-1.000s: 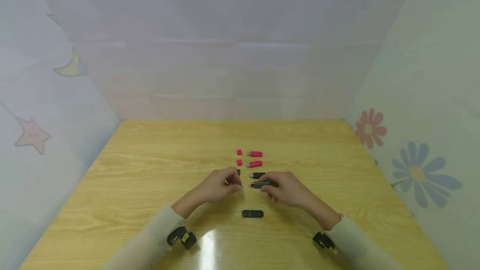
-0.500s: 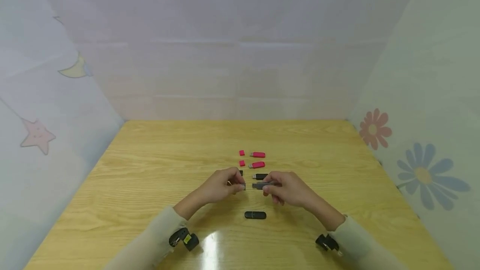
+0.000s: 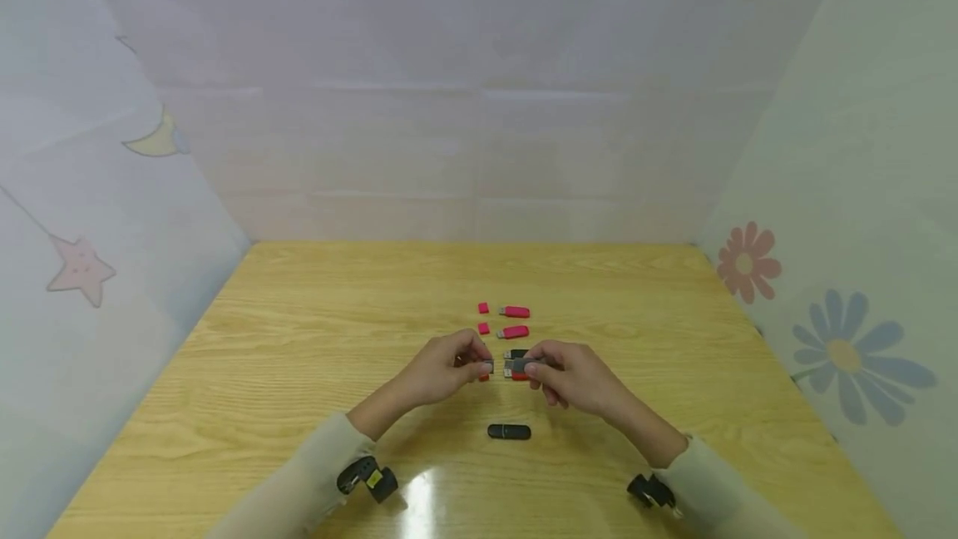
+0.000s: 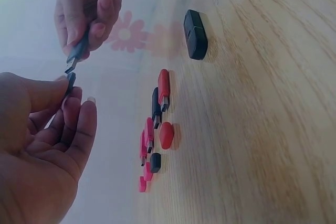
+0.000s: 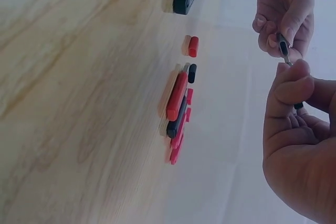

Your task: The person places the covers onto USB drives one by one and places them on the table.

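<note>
My left hand [image 3: 441, 371] pinches a small dark cap [image 4: 70, 82] between thumb and fingertips. Facing it, my right hand [image 3: 580, 374] grips a dark grey USB stick [image 4: 78, 51], its bare metal plug pointing at the cap with a narrow gap between them. Both hands are raised above the table, as the wrist views show. Beneath them lie an uncapped red USB stick [image 4: 164, 87] and its red cap [image 4: 166, 135]. A black USB stick [image 4: 156, 106] and a black cap [image 4: 155, 162] lie just beyond, partly covered by the hands in the head view.
Two pink USB sticks [image 3: 515, 312] lie uncapped farther back, each with a pink cap [image 3: 482, 308] to its left. Nearer the person is a capped black USB stick [image 3: 509, 432]. All rest on a wooden table [image 3: 299, 314] with patterned cloth walls [image 3: 479, 148] around it.
Both hands have lifted slightly, and the cap and the grey stick's plug have come closer together. The red stick and red cap beneath show more now. The head view has shifted a little.
</note>
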A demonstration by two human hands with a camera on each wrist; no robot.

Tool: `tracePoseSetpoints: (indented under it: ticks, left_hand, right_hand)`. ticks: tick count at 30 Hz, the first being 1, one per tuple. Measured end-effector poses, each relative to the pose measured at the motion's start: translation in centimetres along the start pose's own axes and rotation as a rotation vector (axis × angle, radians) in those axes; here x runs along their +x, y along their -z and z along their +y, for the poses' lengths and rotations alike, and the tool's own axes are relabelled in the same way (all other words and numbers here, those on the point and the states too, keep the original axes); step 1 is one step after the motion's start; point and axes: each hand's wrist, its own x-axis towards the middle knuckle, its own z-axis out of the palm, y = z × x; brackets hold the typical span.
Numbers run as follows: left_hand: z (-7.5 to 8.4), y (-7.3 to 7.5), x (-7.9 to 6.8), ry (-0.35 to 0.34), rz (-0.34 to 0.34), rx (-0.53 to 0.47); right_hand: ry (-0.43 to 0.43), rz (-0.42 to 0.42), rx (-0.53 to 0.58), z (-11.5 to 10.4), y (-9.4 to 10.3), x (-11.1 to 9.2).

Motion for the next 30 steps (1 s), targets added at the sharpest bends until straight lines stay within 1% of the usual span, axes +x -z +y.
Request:
tracePoseSetpoints:
  ticks: [4, 10, 13, 21, 25, 30]
  left_hand:
    - [0.05, 0.06, 0.08, -0.009, 0.011, -0.015]
    - [0.37, -0.02, 0.08, 0.002, 0.003, -0.060]
    - [0.45, -0.01, 0.18, -0.013, 0.003, -0.062]
    - [0.49, -0.05, 0.26, -0.023, 0.009, -0.078]
    - [0.45, -0.13, 0.25, -0.026, 0.018, -0.073]
    - [0.47, -0.16, 0.23, -0.045, 0.017, -0.064]
  right_hand:
    - [-0.004, 0.019, 0.019, -0.35, -0.05, -0.12]
    - [0.012, 0.008, 0.049, -0.52, -0.06, -0.14]
    - [0.032, 0.005, 0.050, -0.61, -0.05, -0.11]
    - [0.028, -0.004, 0.051, -0.70, -0.19, 0.06]
    - [0.034, -0.007, 0.045, -0.56, -0.30, 0.12]
    - [0.045, -0.004, 0.032, -0.57, -0.36, 0.06]
